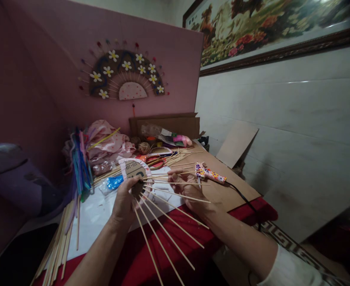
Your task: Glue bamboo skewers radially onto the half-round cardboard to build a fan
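Observation:
My left hand (124,201) grips a half-round cardboard piece (135,170) by its near edge, thumb on top. The piece has a pale fabric rim and printed marks on its brown face. From it several thin wooden sticks (169,228) fan out toward me and to the right. My right hand (189,191) is closed around a stick at the far side of the fan, its fingertips pinched together. Just beyond the right hand, a glue gun (211,174) with a flowered covering lies on a brown board, its black cord trailing right.
Loose sticks (58,242) lie at the left front. Behind are orange-handled scissors (155,161), twine (144,148), pink fabric (108,139) and a blue packet (114,182) on white paper. A flower-decorated fan (112,65) hangs on the pink panel. The red-covered table edge (264,210) is at right.

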`<action>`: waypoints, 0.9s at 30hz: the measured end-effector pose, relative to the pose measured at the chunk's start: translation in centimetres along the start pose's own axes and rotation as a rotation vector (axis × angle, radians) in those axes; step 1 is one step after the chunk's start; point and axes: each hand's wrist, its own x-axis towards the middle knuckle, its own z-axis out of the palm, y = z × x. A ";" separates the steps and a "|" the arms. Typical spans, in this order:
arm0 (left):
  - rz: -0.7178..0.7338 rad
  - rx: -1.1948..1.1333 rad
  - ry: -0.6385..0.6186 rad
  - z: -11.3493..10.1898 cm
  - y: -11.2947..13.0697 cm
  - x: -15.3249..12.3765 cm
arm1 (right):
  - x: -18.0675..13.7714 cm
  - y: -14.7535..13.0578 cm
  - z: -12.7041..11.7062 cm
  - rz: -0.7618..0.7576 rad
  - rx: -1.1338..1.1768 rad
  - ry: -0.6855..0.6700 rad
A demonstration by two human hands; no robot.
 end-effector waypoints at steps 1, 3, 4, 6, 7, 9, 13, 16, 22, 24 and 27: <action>-0.005 -0.022 -0.002 0.1 0.0 0.0 | 0.0 0.0 0.0 -0.003 0.003 -0.004; -0.012 -0.038 -0.020 0.1 0.1 -0.1 | 0.0 0.0 0.0 -0.001 0.003 -0.005; -0.016 -0.026 -0.025 0.0 0.0 -0.1 | 0.0 0.0 -0.1 0.002 0.000 -0.002; -0.015 0.015 -0.028 -0.1 0.0 -0.1 | 0.0 0.0 -0.1 -0.001 -0.003 0.000; -0.011 0.036 -0.035 -0.2 0.0 -0.1 | 0.0 0.1 -0.1 -0.005 -0.003 -0.002; -0.005 0.063 -0.059 -0.3 -0.1 -0.1 | 0.0 0.1 -0.2 -0.016 0.001 -0.011; 0.010 0.070 -0.052 -0.5 -0.2 0.1 | 0.1 0.1 -0.2 -0.022 0.006 -0.021; 0.018 0.077 -0.051 -0.6 -0.3 0.3 | 0.1 0.1 -0.2 -0.013 0.005 -0.017; 0.026 0.091 -0.073 -0.7 -0.4 0.5 | 0.0 0.0 0.0 -0.012 0.004 0.001; 0.020 0.091 -0.079 -0.7 -0.4 0.5 | 0.0 -0.1 0.1 -0.002 -0.007 0.014; 0.015 0.064 -0.054 -0.6 -0.4 0.6 | 0.0 -0.2 0.1 0.018 -0.016 0.053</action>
